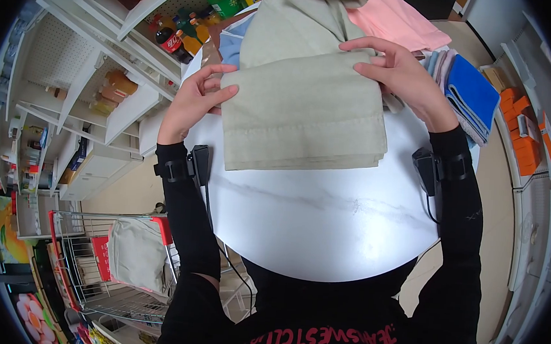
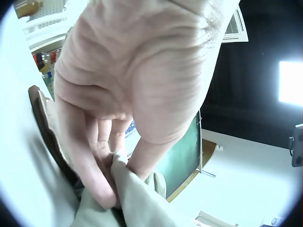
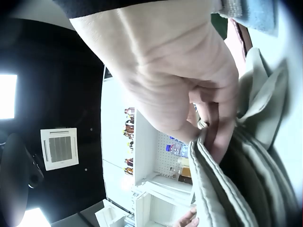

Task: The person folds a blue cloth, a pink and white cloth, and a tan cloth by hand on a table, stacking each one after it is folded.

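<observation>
A pale grey-green garment (image 1: 305,110) lies partly folded over the white table, its layered lower edge toward the person. At its left upper edge, my left hand (image 1: 194,99) pinches the cloth between thumb and fingers. My right hand (image 1: 404,72) grips the opposite upper edge. The left wrist view has the left thumb and fingers (image 2: 102,189) closed on a fold of the cloth (image 2: 142,198). In the right wrist view, several stacked layers (image 3: 213,184) hang from the right thumb and fingers (image 3: 220,137). More of the same fabric (image 1: 298,26) spreads loosely beyond the fold.
Bare white tabletop (image 1: 310,225) shows in front of the garment. A pink cloth (image 1: 398,21) lies at the back right, beside a folded blue stack (image 1: 472,99). Shelves with bottles (image 1: 170,40) stand left. A shopping cart (image 1: 115,269) holding cloth is at the lower left.
</observation>
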`<action>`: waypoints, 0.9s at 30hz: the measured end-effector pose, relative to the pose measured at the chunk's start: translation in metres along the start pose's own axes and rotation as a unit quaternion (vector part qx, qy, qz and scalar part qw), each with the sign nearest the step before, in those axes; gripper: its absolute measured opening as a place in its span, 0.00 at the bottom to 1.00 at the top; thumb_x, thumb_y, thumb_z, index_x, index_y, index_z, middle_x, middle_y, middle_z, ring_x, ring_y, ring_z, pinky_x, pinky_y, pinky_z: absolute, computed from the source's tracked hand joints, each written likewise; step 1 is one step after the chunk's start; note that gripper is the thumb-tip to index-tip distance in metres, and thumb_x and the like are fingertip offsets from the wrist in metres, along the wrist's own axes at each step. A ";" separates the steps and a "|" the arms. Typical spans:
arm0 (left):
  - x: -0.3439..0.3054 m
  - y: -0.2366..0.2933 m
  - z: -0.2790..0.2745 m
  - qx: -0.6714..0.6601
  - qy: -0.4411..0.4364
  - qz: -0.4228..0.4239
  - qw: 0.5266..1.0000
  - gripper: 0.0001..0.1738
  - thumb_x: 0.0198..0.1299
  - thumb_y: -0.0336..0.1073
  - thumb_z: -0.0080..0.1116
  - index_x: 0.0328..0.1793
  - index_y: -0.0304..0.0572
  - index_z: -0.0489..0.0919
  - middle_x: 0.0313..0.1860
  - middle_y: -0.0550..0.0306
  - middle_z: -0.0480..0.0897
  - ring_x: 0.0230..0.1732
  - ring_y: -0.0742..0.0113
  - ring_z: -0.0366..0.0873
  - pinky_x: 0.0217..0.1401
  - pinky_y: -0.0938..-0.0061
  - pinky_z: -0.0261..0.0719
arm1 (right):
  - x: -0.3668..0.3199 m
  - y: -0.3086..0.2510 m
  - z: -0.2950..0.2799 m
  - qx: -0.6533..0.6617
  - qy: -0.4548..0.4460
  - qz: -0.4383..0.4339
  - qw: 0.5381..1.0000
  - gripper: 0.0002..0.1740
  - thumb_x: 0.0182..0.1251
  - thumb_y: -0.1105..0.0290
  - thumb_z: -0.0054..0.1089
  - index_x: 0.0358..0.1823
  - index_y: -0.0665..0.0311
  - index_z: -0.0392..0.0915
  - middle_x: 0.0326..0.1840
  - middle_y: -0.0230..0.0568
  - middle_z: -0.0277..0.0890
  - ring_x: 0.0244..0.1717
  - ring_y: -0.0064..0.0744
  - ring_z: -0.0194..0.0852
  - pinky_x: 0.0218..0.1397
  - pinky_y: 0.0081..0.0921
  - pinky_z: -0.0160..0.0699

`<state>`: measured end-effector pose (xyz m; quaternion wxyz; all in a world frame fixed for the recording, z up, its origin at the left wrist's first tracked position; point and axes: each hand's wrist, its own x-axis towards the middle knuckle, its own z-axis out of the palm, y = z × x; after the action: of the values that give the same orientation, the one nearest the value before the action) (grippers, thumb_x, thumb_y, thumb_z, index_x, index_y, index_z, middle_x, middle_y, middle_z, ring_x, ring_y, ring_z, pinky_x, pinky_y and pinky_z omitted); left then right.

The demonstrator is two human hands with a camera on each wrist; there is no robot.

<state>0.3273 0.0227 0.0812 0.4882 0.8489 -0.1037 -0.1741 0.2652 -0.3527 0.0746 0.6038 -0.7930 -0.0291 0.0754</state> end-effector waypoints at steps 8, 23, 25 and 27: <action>0.003 -0.005 0.001 -0.029 0.028 0.000 0.999 0.28 0.70 0.40 0.74 0.74 0.51 0.80 0.41 0.73 0.90 0.40 0.86 0.82 0.43 0.83 0.81 | 0.008 0.017 0.001 -0.007 -0.018 -0.040 0.999 0.29 0.73 0.78 0.67 0.75 0.56 0.79 0.33 0.22 0.85 0.30 0.10 0.74 0.35 0.17 0.73; -0.009 0.012 0.017 0.201 0.100 0.213 0.951 0.25 0.72 0.39 0.69 0.73 0.44 0.81 0.68 0.51 0.83 0.60 0.60 0.81 0.66 0.67 0.77 | 0.008 0.010 -0.001 -0.223 0.105 -0.044 0.968 0.19 0.76 0.58 0.69 0.59 0.63 0.88 0.26 0.29 0.80 0.25 0.17 0.73 0.35 0.22 0.75; -0.018 0.026 0.038 0.255 0.118 0.272 0.921 0.25 0.73 0.40 0.67 0.74 0.44 0.80 0.72 0.47 0.80 0.65 0.53 0.80 0.71 0.62 0.76 | 0.014 0.021 -0.001 -0.216 0.127 -0.078 0.965 0.19 0.77 0.56 0.67 0.53 0.66 0.88 0.26 0.32 0.79 0.25 0.20 0.72 0.36 0.24 0.75; -0.022 0.035 0.065 0.323 0.013 0.328 0.888 0.32 0.77 0.46 0.60 0.84 0.49 0.71 0.83 0.41 0.69 0.82 0.36 0.64 0.85 0.49 0.61 | 0.022 0.033 -0.002 -0.209 0.144 -0.098 0.962 0.20 0.77 0.54 0.67 0.50 0.67 0.88 0.26 0.33 0.78 0.25 0.21 0.71 0.36 0.25 0.75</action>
<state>0.2816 -0.0386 0.0856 0.2176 0.8796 -0.4199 0.0504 0.2858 -0.3604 0.0412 0.4268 -0.8974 -0.0345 -0.1064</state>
